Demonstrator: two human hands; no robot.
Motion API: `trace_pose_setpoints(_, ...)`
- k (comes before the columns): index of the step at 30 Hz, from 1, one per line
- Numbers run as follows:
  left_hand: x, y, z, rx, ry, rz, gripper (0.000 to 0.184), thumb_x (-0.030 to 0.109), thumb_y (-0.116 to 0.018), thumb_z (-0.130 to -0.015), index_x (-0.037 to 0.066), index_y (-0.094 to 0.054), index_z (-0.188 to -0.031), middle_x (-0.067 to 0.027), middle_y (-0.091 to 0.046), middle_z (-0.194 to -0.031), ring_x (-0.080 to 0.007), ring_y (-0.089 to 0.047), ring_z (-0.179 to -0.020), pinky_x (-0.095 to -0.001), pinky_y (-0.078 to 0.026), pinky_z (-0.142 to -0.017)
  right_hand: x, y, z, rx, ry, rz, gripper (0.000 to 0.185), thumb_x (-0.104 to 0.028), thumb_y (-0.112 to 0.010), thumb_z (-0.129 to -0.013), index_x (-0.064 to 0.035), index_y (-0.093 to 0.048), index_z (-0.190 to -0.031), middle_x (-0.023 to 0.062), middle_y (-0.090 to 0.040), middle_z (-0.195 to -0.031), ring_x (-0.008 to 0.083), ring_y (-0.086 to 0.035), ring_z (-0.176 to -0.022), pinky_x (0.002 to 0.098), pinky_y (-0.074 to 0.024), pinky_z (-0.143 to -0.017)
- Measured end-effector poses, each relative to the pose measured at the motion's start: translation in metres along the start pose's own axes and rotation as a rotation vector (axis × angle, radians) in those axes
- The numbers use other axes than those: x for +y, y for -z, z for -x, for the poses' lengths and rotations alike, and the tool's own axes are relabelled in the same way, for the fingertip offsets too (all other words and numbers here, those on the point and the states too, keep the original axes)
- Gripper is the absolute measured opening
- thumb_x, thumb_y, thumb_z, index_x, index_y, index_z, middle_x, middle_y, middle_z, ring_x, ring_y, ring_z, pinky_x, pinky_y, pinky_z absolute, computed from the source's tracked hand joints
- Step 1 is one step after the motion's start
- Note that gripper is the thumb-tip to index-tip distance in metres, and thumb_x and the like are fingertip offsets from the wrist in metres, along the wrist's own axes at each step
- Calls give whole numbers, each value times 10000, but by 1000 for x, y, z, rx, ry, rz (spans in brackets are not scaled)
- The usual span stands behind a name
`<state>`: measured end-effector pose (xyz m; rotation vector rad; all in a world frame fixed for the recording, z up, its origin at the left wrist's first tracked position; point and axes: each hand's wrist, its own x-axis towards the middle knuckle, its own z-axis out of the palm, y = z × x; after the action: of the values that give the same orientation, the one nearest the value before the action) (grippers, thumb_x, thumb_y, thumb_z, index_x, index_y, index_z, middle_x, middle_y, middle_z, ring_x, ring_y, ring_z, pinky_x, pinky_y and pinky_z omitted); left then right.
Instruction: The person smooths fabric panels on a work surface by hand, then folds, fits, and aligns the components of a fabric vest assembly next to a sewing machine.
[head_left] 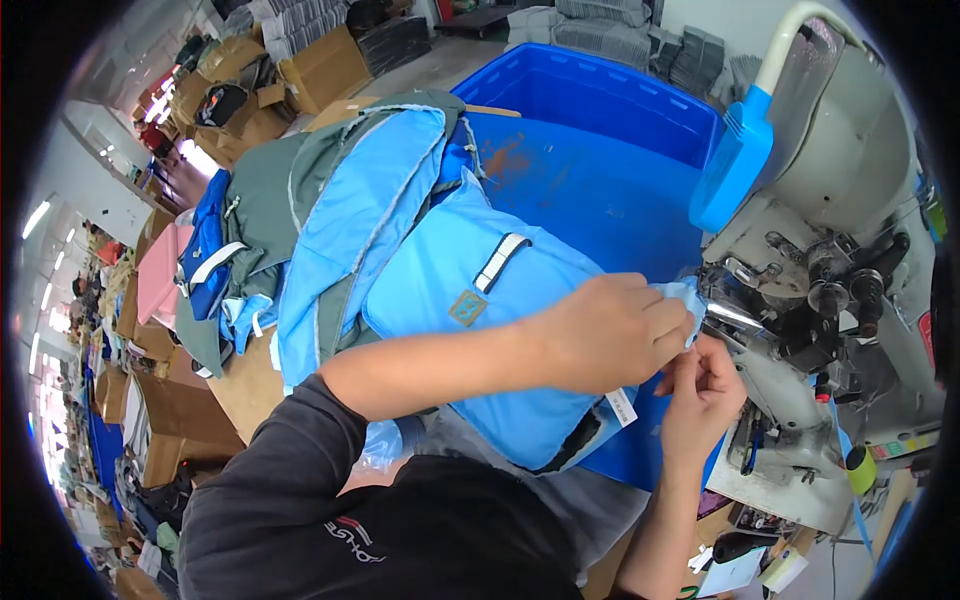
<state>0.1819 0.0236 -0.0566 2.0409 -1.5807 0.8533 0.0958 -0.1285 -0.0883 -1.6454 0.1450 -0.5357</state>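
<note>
Light blue fabric, a bag-like piece (540, 270) with a black-and-white strap loop (502, 262) and a small brown patch (467, 308), lies across the blue table and the person's lap. My left hand (620, 335) reaches across to the right, its fingers closed on a bunched edge of the blue fabric (685, 294) beside the metal arm of a sewing machine (735, 318). Just below it, my right hand (703, 385) has its fingers pinched together near the same edge; what lies between them is too small to make out. A white label (621, 407) hangs from the fabric's lower edge.
Grey-green and blue fabric pieces (365, 215) are heaped on the left of the blue table (600, 195). A deep blue bin (590, 95) stands behind it. The machine's body (850, 170) fills the right side. Cardboard boxes (325, 70) stand at the back left.
</note>
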Motion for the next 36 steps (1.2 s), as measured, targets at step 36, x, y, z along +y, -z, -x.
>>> trace_pose_setpoints(36, -8, -21, 0, 182, 243, 273, 109, 110, -690, -785, 54, -679, -877, -30, -592, -916, -200, -596, -688, -334, -486, -601, -6, 0, -12, 37, -92, 45, 111, -87, -667, -994, 1, -686, -929, 2, -624, -613, 10, -491, -474, 181, -294, -420)
